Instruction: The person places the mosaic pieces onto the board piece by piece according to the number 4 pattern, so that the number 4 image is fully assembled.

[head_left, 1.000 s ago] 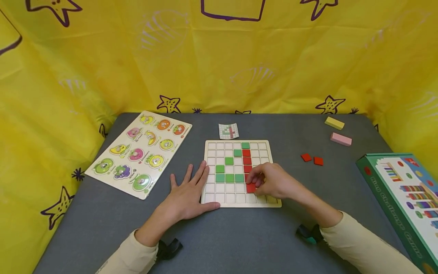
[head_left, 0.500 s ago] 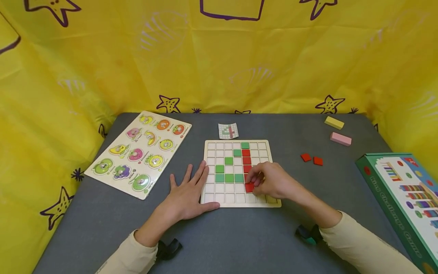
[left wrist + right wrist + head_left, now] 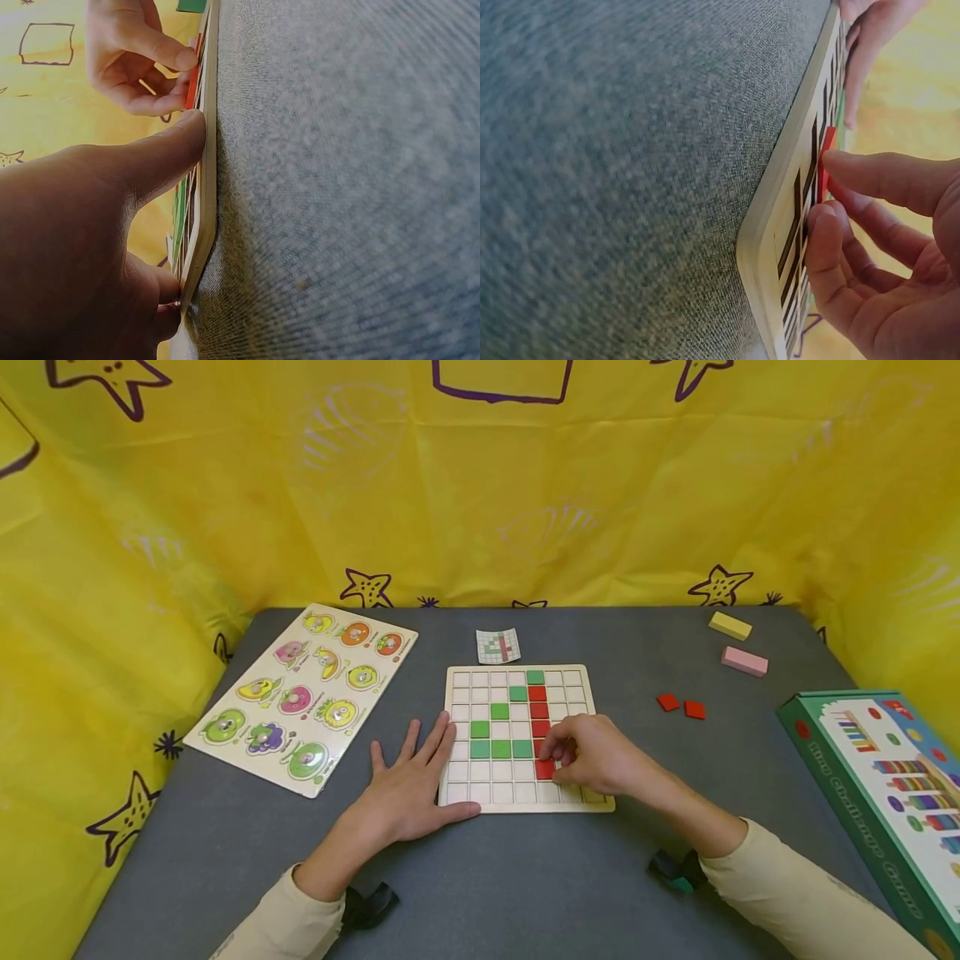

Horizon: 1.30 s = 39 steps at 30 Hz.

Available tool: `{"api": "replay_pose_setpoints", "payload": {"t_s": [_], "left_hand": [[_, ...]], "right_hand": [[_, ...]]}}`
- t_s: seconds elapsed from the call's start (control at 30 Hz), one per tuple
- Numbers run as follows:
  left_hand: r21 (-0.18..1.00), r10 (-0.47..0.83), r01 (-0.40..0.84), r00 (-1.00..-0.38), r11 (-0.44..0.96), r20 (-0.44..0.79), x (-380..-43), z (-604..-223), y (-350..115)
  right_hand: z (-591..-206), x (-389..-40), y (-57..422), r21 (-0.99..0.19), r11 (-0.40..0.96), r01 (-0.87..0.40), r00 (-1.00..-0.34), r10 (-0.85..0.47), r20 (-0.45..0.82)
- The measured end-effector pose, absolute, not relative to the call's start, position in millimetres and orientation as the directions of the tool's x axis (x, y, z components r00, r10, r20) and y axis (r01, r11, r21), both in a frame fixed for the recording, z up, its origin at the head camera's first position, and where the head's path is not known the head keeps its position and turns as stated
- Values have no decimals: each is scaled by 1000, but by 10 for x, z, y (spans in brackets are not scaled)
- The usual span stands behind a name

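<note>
A pale wooden grid board point(image 3: 525, 806) lies flat on the table, with green tiles point(image 3: 500, 749) in a stepped shape and a column of red tiles point(image 3: 538, 711). My left hand point(image 3: 405, 797) has its fingers spread and rests against the board's left side, thumb on the front-left corner. At the column's lower end, my right hand point(image 3: 592, 756) pinches a red tile point(image 3: 544, 770) between thumb and fingers. In the right wrist view this red tile point(image 3: 827, 161) sits slightly proud of the grid, the thumb touching it. Fingers partly cover the red tile above.
Two loose red tiles point(image 3: 694, 710) lie right of the board. A small pattern card point(image 3: 498, 647) is behind it. A fruit puzzle board point(image 3: 300, 693) lies left. Yellow point(image 3: 730, 626) and pink blocks point(image 3: 745, 661) and a game box point(image 3: 862, 810) are at right.
The pinched red tile has shifted slightly left, more in line with the red column above. The left hand stays on the board. The head view has shifted a little.
</note>
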<state>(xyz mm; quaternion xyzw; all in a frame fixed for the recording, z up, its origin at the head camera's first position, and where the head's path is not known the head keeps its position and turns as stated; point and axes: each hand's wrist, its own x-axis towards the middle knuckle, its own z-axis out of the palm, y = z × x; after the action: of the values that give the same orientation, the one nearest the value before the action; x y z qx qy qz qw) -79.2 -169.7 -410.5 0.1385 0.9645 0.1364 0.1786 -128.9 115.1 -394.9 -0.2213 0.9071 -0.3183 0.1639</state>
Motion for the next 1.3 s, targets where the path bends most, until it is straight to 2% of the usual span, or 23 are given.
{"api": "replay_pose_setpoints", "payload": {"t_s": [0.3, 0.5, 0.93, 1.1, 1.3], "left_hand": [[313, 317, 219, -897, 924, -308, -802, -4116, -1694], [320, 319, 219, -897, 922, -306, -800, -4122, -1699], [317, 313, 213, -899, 924, -307, -797, -4131, -1710], [316, 308, 207, -898, 926, -314, -801, -4131, -1711], [317, 311, 211, -898, 925, -310, -802, -4130, -1711]], "right_hand": [[-3947, -1276, 1172, -634, 709, -308, -851, -503, -149], [-3935, -1322, 1319, -631, 720, -290, -879, -460, -121], [-3925, -1676, 2020, -597, 759, -261, -942, -335, -14], [-3898, -1826, 2330, -576, 787, -222, -957, -289, -26], [-3875, -1941, 2581, -577, 788, -217, -954, -297, -47]]}}
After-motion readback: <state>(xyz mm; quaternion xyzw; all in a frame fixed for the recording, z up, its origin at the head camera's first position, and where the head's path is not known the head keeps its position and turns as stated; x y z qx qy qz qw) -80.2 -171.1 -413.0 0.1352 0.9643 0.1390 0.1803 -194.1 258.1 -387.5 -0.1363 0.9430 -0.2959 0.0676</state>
